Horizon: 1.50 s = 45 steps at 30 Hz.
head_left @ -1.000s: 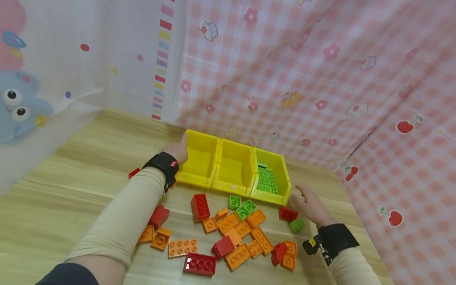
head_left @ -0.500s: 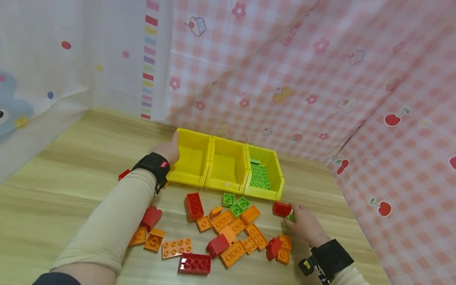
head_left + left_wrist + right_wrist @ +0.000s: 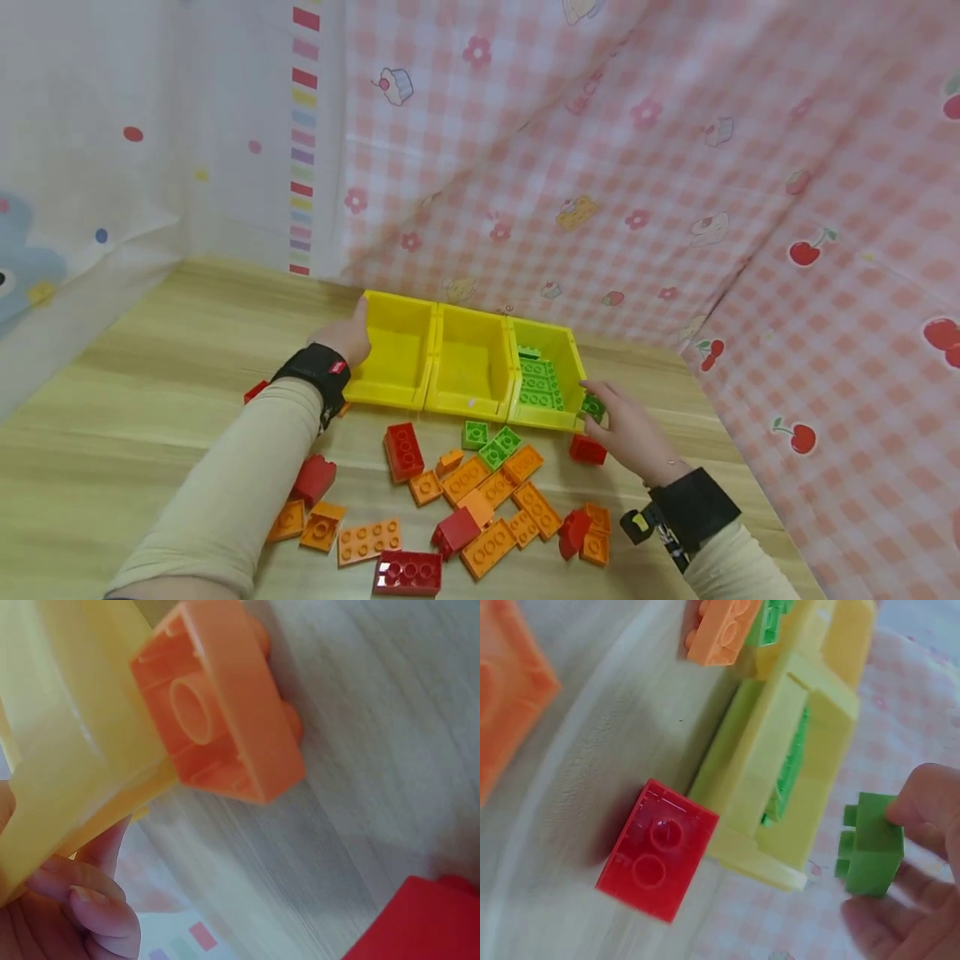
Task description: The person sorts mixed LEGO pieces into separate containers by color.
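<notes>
My left hand (image 3: 345, 340) holds the outer side of the leftmost yellow bin (image 3: 401, 402); in the left wrist view its fingers curl around the wall. Beside the right-hand yellow bin (image 3: 546, 419), my right hand (image 3: 633, 433) pinches a green building brick (image 3: 874, 844) between thumb and fingers, at the height of the bin's outer side. Green bricks (image 3: 536, 383) lie inside that bin. The middle yellow bin (image 3: 472, 371) stands between the other two. Below the right hand, a red brick (image 3: 588, 449) lies on the table with its hollow underside showing in the right wrist view.
In front of the bins several orange bricks (image 3: 491, 546) lie in a loose cluster, with two green bricks (image 3: 499, 447) at its back. More red bricks (image 3: 405, 452) are scattered among them. An orange brick (image 3: 232, 705) sits near the left bin. Patterned cloth (image 3: 480, 167) hangs behind.
The right hand reached down to the green brick beside the red one, took hold of it and lifted it toward the right-hand bin. The left hand stayed at its bin; the head view shifted.
</notes>
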Motion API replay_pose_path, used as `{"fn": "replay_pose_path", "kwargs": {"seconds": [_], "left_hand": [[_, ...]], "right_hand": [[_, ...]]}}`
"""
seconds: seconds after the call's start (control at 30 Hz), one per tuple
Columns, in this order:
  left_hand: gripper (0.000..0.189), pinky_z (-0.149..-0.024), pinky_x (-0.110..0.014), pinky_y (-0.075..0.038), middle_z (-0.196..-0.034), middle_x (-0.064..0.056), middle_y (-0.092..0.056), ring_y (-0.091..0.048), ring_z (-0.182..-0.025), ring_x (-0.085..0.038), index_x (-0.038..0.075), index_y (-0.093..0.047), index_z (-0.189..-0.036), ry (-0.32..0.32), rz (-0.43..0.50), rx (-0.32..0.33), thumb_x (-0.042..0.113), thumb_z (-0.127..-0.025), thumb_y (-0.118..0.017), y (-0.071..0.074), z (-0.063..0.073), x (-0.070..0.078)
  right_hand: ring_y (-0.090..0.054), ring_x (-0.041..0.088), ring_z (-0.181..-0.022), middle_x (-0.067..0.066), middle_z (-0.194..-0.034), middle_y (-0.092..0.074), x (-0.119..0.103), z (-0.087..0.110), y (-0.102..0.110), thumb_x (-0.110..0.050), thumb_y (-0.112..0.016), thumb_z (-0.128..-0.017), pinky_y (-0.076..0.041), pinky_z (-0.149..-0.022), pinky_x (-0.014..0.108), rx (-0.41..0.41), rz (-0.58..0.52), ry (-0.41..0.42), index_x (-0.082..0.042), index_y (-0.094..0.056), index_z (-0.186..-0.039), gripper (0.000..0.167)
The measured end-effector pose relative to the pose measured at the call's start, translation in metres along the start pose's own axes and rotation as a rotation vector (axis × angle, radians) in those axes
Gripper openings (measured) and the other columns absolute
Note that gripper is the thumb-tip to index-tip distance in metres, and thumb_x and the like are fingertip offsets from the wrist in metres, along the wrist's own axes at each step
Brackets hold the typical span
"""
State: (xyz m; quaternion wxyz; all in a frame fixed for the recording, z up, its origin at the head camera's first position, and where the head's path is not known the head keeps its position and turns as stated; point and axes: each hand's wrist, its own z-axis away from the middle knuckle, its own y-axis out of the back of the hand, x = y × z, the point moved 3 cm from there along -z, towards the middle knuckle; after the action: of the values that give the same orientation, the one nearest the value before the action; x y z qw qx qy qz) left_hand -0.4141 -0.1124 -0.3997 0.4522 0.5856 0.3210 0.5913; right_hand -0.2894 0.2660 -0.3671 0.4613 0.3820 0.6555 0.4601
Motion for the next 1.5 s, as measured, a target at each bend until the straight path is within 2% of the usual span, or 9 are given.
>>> {"fn": "replay_pose_path", "kwargs": {"seconds": [0.13,0.2,0.4,0.53,0.8,1.03,1.2,1.3,1.5], "left_hand": [[0.066,-0.075,-0.052,-0.046,-0.096,-0.027,-0.062,-0.061,-0.085,-0.04,0.003,0.002,-0.148,0.02,0.002,-0.006,0.012,-0.096,-0.036,-0.011,-0.001,-0.006],[0.066,-0.075,-0.052,-0.046,-0.098,-0.029,-0.062,-0.061,-0.085,-0.04,0.002,0.001,-0.148,0.022,0.004,-0.005,0.012,-0.095,-0.037,-0.018,0.0,-0.007],[0.067,-0.071,-0.05,-0.047,-0.085,-0.024,-0.063,-0.062,-0.075,-0.035,0.002,-0.002,-0.149,0.011,0.009,-0.009,0.011,-0.094,-0.039,-0.027,0.004,-0.005],[0.067,-0.073,-0.05,-0.047,-0.091,-0.026,-0.063,-0.062,-0.08,-0.037,0.002,0.0,-0.148,0.015,0.005,-0.009,0.011,-0.094,-0.038,-0.026,0.006,-0.003],[0.068,-0.069,-0.047,-0.047,-0.076,-0.018,-0.062,-0.061,-0.069,-0.031,0.002,0.002,-0.149,0.005,0.011,-0.011,0.011,-0.094,-0.038,-0.022,0.003,-0.005],[0.068,-0.071,-0.047,-0.047,-0.079,-0.019,-0.063,-0.061,-0.072,-0.032,0.003,0.002,-0.149,0.016,0.0,-0.011,0.011,-0.094,-0.038,-0.019,0.003,-0.004],[0.067,-0.072,-0.049,-0.047,-0.085,-0.023,-0.064,-0.062,-0.075,-0.035,0.004,0.001,-0.149,0.016,-0.013,0.007,0.011,-0.094,-0.037,-0.015,0.002,-0.001],[0.068,-0.072,-0.05,-0.047,-0.086,-0.024,-0.064,-0.062,-0.077,-0.036,0.004,0.001,-0.149,0.011,-0.013,0.013,0.012,-0.094,-0.037,-0.011,0.001,0.001],[0.068,-0.071,-0.049,-0.047,-0.085,-0.022,-0.064,-0.062,-0.075,-0.035,0.004,0.002,-0.149,0.008,-0.022,0.027,0.013,-0.095,-0.038,-0.004,-0.001,-0.001]], "right_hand": [[-0.055,0.029,-0.104,0.014,-0.117,-0.056,-0.003,-0.022,-0.018,-0.003,-0.071,-0.078,-0.045,-0.088,0.044,0.082,0.166,0.216,0.0,-0.055,-0.125,0.05],[-0.056,0.03,-0.102,0.014,-0.113,-0.059,-0.001,-0.028,-0.028,-0.001,-0.073,-0.075,-0.044,-0.088,0.045,0.096,0.254,0.276,0.0,-0.058,-0.121,0.048],[-0.059,0.031,-0.102,0.014,-0.112,-0.062,0.009,-0.03,-0.047,-0.003,-0.07,-0.079,-0.034,-0.095,0.056,-0.024,0.341,0.233,-0.002,-0.059,-0.121,0.044],[-0.057,0.03,-0.109,0.015,-0.117,-0.061,0.012,-0.031,-0.05,-0.003,-0.066,-0.083,-0.026,-0.098,0.062,-0.085,0.352,0.199,-0.003,-0.055,-0.127,0.046],[-0.057,0.031,-0.105,0.016,-0.113,-0.06,0.006,-0.033,-0.049,-0.003,-0.063,-0.084,-0.03,-0.096,0.06,-0.115,0.408,0.22,-0.004,-0.054,-0.128,0.045],[-0.057,0.031,-0.104,0.017,-0.113,-0.06,0.002,-0.031,-0.05,-0.006,-0.062,-0.085,-0.032,-0.095,0.055,-0.1,0.396,0.222,-0.002,-0.054,-0.128,0.043],[-0.057,0.03,-0.107,0.014,-0.117,-0.06,-0.01,-0.023,-0.044,-0.006,-0.066,-0.082,-0.04,-0.092,0.049,0.058,0.376,0.299,-0.004,-0.057,-0.124,0.043],[-0.057,0.026,-0.107,0.01,-0.118,-0.059,-0.03,-0.017,-0.041,-0.007,-0.068,-0.082,-0.045,-0.088,0.043,0.109,0.278,0.378,-0.006,-0.059,-0.122,0.041],[-0.056,0.02,-0.107,0.006,-0.122,-0.055,-0.079,-0.015,-0.053,-0.013,-0.063,-0.088,-0.047,-0.085,0.033,-0.102,0.134,0.51,-0.008,-0.057,-0.125,0.038]]}}
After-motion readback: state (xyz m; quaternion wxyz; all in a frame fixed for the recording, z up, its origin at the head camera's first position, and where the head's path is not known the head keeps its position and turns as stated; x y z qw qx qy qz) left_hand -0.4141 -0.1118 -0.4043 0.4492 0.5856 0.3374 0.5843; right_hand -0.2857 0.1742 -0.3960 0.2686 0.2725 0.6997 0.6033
